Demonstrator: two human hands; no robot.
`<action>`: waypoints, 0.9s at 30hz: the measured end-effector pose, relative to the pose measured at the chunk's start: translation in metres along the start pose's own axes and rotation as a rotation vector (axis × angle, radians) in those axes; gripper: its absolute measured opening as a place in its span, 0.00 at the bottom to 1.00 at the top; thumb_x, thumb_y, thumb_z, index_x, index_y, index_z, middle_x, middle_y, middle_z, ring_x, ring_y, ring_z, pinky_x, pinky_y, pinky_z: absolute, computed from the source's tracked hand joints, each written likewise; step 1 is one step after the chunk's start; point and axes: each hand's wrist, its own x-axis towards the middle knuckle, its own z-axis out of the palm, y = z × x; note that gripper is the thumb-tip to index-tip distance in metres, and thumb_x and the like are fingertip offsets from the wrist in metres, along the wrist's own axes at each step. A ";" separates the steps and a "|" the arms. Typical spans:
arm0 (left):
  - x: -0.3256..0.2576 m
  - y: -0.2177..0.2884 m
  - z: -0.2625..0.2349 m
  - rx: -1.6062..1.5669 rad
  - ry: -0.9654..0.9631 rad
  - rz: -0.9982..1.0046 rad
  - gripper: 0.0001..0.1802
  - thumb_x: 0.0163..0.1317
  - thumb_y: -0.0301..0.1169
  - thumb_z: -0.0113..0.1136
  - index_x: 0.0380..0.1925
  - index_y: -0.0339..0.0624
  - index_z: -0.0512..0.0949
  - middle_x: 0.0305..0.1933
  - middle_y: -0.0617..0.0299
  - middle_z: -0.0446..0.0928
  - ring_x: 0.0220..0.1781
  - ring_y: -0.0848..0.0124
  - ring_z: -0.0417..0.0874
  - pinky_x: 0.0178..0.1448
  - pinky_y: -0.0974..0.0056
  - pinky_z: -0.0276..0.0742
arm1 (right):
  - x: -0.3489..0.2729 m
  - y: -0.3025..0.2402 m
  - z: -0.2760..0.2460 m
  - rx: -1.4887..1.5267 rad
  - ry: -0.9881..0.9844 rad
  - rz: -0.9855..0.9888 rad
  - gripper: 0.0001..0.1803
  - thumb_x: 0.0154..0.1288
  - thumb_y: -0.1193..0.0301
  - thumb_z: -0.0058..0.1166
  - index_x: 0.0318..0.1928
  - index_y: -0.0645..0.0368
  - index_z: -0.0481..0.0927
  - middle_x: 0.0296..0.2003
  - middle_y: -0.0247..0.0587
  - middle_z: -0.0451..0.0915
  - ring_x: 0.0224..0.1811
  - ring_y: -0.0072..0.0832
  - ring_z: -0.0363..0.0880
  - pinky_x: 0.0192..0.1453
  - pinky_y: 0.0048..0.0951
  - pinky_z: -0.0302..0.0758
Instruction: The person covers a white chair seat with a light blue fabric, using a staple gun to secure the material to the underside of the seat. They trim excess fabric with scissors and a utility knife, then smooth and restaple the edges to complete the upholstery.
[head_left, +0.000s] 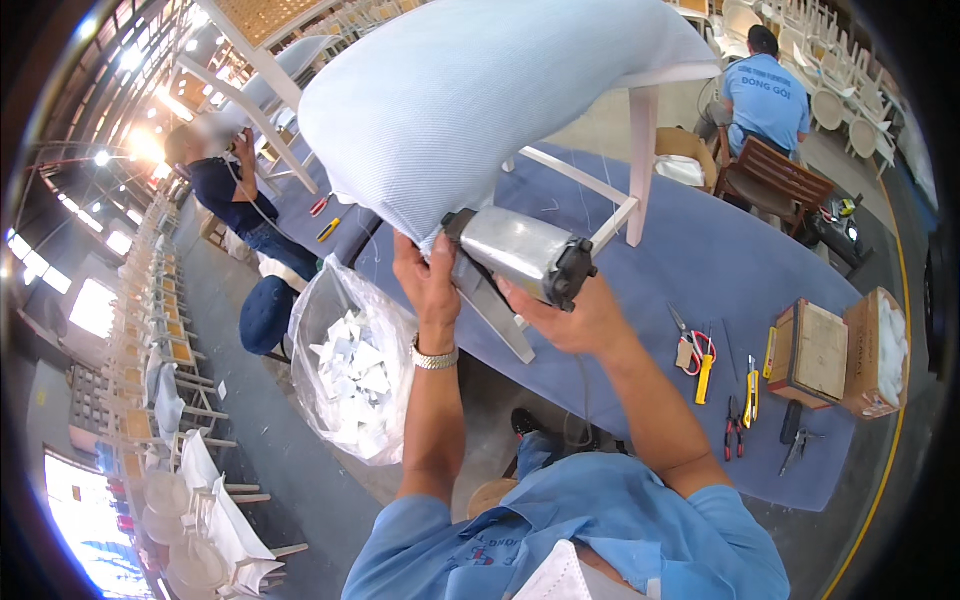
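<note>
**Stapler pressed to the chair seat's edge**

Your right hand (575, 320) is wrapped around a metal pneumatic stapler (520, 255), its nose set against the lower edge of a pale blue upholstered chair seat (470, 90). The chair lies tipped over the blue-covered counter (700, 270), with its white legs (640, 160) pointing away from you. Your left hand (428, 285), a metal watch (436, 358) on its wrist, pinches the fabric at the seat's edge just beside the stapler's nose.

Below the seat to your left sits a clear plastic bag (350, 370) full of white scraps. To your right, the counter carries red-handled scissors (695, 345), a yellow utility knife (750, 390), pliers (735, 430) and two cardboard boxes (815, 355). Beyond the counter, a person in a blue shirt (765, 95) sits facing away; another person (225, 185) works at the far left.
</note>
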 end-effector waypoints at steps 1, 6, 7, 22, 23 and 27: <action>0.001 -0.002 -0.002 -0.004 -0.008 0.020 0.31 0.66 0.34 0.60 0.64 0.27 0.66 0.58 0.53 0.76 0.55 0.69 0.77 0.60 0.65 0.71 | 0.002 0.000 -0.001 -0.073 -0.001 -0.061 0.16 0.58 0.72 0.67 0.47 0.63 0.81 0.36 0.46 0.85 0.36 0.41 0.86 0.42 0.35 0.80; 0.007 -0.012 0.007 -0.074 -0.003 0.037 0.34 0.66 0.43 0.55 0.63 0.26 0.67 0.60 0.49 0.76 0.61 0.62 0.76 0.68 0.60 0.66 | 0.012 0.005 -0.001 -0.207 0.058 -0.225 0.14 0.55 0.72 0.68 0.43 0.61 0.82 0.35 0.46 0.85 0.35 0.46 0.85 0.39 0.38 0.81; 0.006 -0.010 0.005 -0.078 0.002 0.032 0.33 0.66 0.43 0.54 0.62 0.26 0.68 0.59 0.49 0.78 0.59 0.62 0.78 0.67 0.61 0.68 | 0.008 0.008 0.002 -0.234 0.082 -0.269 0.14 0.55 0.72 0.68 0.42 0.61 0.82 0.35 0.46 0.85 0.35 0.46 0.85 0.39 0.39 0.80; 0.013 -0.017 -0.006 0.119 -0.026 0.086 0.33 0.67 0.45 0.51 0.62 0.26 0.69 0.57 0.50 0.77 0.57 0.66 0.77 0.62 0.63 0.69 | 0.002 0.021 0.016 -0.050 0.041 -0.180 0.18 0.53 0.75 0.68 0.45 0.64 0.80 0.39 0.50 0.83 0.40 0.43 0.86 0.44 0.36 0.80; 0.013 -0.019 -0.007 0.140 -0.031 0.083 0.34 0.67 0.46 0.50 0.62 0.26 0.68 0.57 0.50 0.77 0.57 0.66 0.77 0.62 0.63 0.69 | 0.002 0.023 0.014 -0.083 0.034 -0.210 0.19 0.52 0.75 0.68 0.46 0.65 0.79 0.40 0.50 0.83 0.40 0.44 0.85 0.44 0.36 0.80; 0.009 -0.018 -0.004 -0.033 0.043 0.026 0.36 0.67 0.48 0.49 0.64 0.26 0.67 0.59 0.48 0.75 0.60 0.63 0.76 0.64 0.61 0.69 | 0.002 0.015 0.015 -0.077 0.022 -0.226 0.26 0.51 0.75 0.69 0.51 0.67 0.77 0.42 0.53 0.82 0.42 0.50 0.84 0.46 0.38 0.80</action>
